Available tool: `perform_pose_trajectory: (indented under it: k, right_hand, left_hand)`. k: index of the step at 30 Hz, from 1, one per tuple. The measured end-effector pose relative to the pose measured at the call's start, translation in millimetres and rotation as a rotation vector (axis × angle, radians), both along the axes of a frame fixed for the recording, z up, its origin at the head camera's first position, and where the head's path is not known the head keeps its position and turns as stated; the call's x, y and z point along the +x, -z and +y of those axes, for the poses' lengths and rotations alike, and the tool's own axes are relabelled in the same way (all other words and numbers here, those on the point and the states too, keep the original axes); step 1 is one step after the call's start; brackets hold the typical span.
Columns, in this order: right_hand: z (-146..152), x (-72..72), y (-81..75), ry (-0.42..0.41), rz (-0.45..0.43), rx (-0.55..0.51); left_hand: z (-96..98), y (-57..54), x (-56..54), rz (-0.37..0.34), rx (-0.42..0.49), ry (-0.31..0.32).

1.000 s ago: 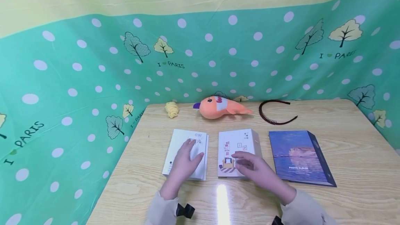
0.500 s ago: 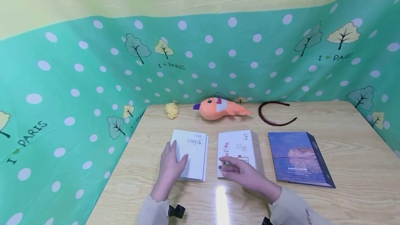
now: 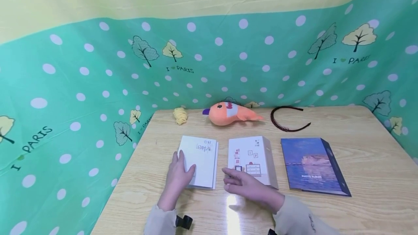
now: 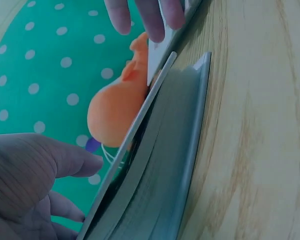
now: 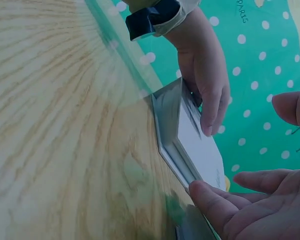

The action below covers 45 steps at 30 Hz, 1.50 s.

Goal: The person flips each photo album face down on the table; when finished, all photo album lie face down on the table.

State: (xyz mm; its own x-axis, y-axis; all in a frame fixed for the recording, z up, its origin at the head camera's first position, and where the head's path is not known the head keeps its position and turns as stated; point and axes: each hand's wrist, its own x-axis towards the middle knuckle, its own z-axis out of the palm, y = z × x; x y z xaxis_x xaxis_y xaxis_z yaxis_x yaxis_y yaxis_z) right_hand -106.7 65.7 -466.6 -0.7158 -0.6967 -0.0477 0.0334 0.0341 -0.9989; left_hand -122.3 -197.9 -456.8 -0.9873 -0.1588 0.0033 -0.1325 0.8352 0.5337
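Note:
A white album with Chinese lettering [image 3: 202,159] lies on the table, its page edges [image 4: 170,125] showing in the left wrist view. My left hand [image 3: 177,169] is at its left edge, thumb over the cover and fingers extended along the side; contact is hard to tell. Right of it lies a second white album with a furniture drawing [image 3: 249,155]. Over the lower left corner of that one is my right hand [image 3: 249,188], fingers loosely bent and holding nothing. In the right wrist view the right hand [image 5: 260,205] has its fingers spread near the first album [image 5: 200,145].
A blue photo album [image 3: 313,166] lies at the right. Along the back are a yellow yarn bundle [image 3: 180,115], an orange plush bird [image 3: 228,114] and a dark toothed headband [image 3: 282,124]. Behind the wooden table [image 3: 375,162] hangs a green dotted cloth [image 3: 196,57].
My left hand has moved left, from on top of the first white album to its left edge. My right hand has shifted left and slightly nearer over the second album.

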Motion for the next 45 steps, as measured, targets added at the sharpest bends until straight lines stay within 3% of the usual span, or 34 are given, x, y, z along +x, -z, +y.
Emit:
perform_pose_trajectory:
  k: [9, 15, 24, 31, 38, 45]
  right_hand:
    - [-12.9, 3.9, 3.5, -0.029, -0.015, 0.008]
    - [-21.2, 7.4, 3.8, -0.007, -0.046, 0.031]
    - [-29.0, 7.3, 6.1, 0.036, -0.101, 0.023]
    - [-31.4, 9.0, 5.1, 0.067, -0.174, -0.051]
    - [-34.2, 11.5, 4.2, 0.11, -0.31, -0.133]
    - [-39.6, 16.4, 3.5, 0.209, -0.383, -0.212]
  left_hand:
    - [-1.3, 5.1, -0.5, 0.007, -0.055, 0.015]
    - [-2.0, 9.3, -0.3, 0.015, -0.092, 0.015]
    - [-1.5, 12.2, 0.1, 0.01, -0.072, 0.002]
    - [-0.2, 10.7, -1.0, 0.006, -0.081, -0.017]
    - [-2.1, 10.9, -4.6, -0.007, -0.085, -0.043]
    - [-6.8, 10.0, -5.8, 0.003, -0.053, -0.063]
